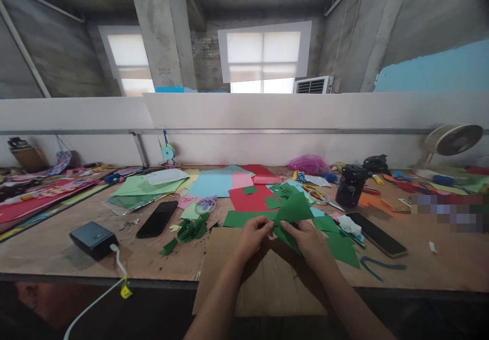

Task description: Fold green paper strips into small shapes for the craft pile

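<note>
Both your hands pinch the green paper piece (291, 213) over the cardboard sheet (244, 274) on the counter (57, 251): left hand (252, 234) at its near edge, right hand (305, 238) beneath. You seem mid-fold; the crease wants aligned edges.

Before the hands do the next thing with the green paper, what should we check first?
1. Both hands on the paper: the left hand and right hand each pinch the green paper piece. Ok.
2. Something flat underneath: the brown cardboard lies below the hands. Ok.
3. Cardboard fully on the table: its near part hangs over the front edge. Not ok.
4. Phones out of the way: the black phone lies off to the left, but the other phone lies close to the right hand. Not ok.
5. Scissors within reach: the red-handled scissors lie behind the paper. Ok.
6. Fold line straight: hidden by the fingers. Cannot tell.
</note>
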Demonstrator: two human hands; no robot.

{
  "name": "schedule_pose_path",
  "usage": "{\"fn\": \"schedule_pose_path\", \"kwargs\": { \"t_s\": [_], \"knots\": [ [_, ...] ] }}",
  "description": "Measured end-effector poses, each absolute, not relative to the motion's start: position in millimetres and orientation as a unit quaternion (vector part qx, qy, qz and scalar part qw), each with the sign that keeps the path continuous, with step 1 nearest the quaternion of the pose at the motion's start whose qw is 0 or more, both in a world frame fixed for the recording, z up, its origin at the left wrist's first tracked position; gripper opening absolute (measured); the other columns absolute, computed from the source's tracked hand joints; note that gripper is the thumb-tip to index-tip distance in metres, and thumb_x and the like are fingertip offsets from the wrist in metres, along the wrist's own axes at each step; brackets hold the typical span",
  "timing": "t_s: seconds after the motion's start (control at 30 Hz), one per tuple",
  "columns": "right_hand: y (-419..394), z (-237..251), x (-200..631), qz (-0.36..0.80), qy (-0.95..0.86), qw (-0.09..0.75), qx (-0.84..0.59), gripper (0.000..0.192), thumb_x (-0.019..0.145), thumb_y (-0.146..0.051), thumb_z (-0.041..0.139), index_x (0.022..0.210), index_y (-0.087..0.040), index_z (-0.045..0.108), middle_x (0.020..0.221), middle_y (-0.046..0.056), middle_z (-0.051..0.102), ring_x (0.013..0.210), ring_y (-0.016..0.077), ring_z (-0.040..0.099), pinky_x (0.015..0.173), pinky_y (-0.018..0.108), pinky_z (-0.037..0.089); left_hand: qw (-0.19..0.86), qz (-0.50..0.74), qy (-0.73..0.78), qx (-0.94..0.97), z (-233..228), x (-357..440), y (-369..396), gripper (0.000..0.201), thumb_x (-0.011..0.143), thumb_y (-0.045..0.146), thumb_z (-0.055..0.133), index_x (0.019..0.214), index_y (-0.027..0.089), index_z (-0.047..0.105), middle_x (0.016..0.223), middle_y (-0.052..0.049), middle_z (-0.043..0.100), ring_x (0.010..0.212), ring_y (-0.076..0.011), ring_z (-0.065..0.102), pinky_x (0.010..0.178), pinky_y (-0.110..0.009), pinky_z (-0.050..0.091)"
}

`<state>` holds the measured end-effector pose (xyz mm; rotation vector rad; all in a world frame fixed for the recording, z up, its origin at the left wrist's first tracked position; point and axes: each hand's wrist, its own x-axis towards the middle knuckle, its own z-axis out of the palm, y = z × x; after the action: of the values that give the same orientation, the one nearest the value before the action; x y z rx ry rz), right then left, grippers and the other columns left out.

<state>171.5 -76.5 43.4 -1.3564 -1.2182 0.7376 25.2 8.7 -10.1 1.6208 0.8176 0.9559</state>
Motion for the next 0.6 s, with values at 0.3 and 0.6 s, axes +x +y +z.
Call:
{"fn": "schedule_pose_path", "kwargs": {
  "t_s": [0.3, 0.6],
  "knots": [
    [-61.7, 21.8, 177.7, 0.436, -0.492, 0.584, -0.476, 0.028, 0.067, -0.049, 0.076, 0.081, -0.024, 0.076, 0.087, 0.005, 0.077, 0.086, 0.0299, 0.068, 0.085, 0.042, 0.05, 0.6, 0.348, 0.289, 0.66, -0.2, 13.8, 8.5, 0.049, 0.078, 0.065, 0.057, 0.067, 0.017, 0.06, 0.064, -0.003, 0.061, 0.053, -0.0116, 0.05, 0.053, -0.024, 0.034],
    [-69.3, 31.5, 173.9, 0.422, -0.498, 0.558, -0.512, 0.031, 0.068, -0.052, 0.073, 0.079, -0.023, 0.077, 0.085, 0.006, 0.077, 0.083, 0.0306, 0.068, 0.078, 0.04, 0.051, 0.626, 0.332, 0.28, 0.648, -1.9, 13.3, 9.1, 0.049, 0.077, 0.064, 0.059, 0.073, 0.016, 0.06, 0.065, -0.003, 0.062, 0.055, -0.0117, 0.053, 0.054, -0.023, 0.037]
  ]
}}
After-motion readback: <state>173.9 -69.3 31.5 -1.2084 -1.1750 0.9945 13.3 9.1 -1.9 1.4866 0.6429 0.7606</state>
